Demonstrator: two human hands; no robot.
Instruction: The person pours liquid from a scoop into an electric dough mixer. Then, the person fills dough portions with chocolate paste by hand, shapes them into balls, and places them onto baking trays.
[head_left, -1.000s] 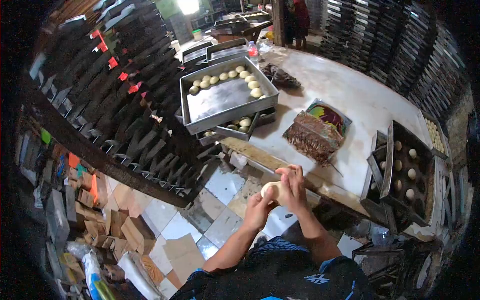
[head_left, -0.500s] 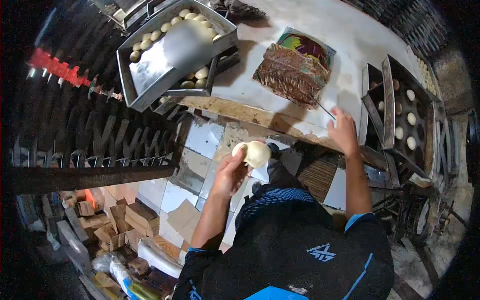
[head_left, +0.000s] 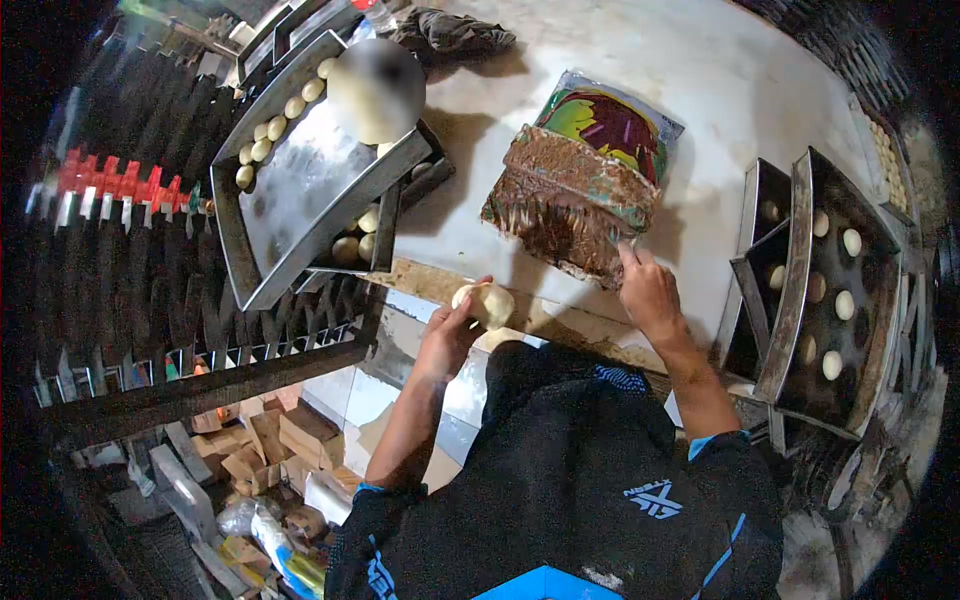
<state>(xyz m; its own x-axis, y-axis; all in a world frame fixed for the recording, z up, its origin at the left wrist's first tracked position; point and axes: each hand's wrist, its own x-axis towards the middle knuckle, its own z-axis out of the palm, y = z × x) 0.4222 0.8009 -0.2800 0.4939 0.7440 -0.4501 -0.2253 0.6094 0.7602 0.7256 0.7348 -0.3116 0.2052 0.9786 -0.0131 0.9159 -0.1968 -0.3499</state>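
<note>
My left hand (head_left: 443, 342) is closed on a piece of pale dough (head_left: 491, 305), thumb on top, just off the table's front edge. My right hand (head_left: 654, 298) is closed around a thin tool, largely hidden by the fingers. Its tip is at the near edge of a brown, paste-like filling (head_left: 560, 215), which looks like chocolate. The filling lies thick and ridged over an opened, colourful plastic packet (head_left: 612, 128) on the table.
To the left, a metal tray (head_left: 365, 180) with round dough balls (head_left: 294, 107) rests on another tray. Several dough balls (head_left: 844, 304) sit in a dark tray (head_left: 797, 290) on the right. A dark cloth (head_left: 455, 33) lies at the back of the white table (head_left: 720, 95).
My right hand has moved left and in against the filling, the tool's tip now mostly hidden. My left hand still holds the dough, now nearer the table edge. The view has shifted.
</note>
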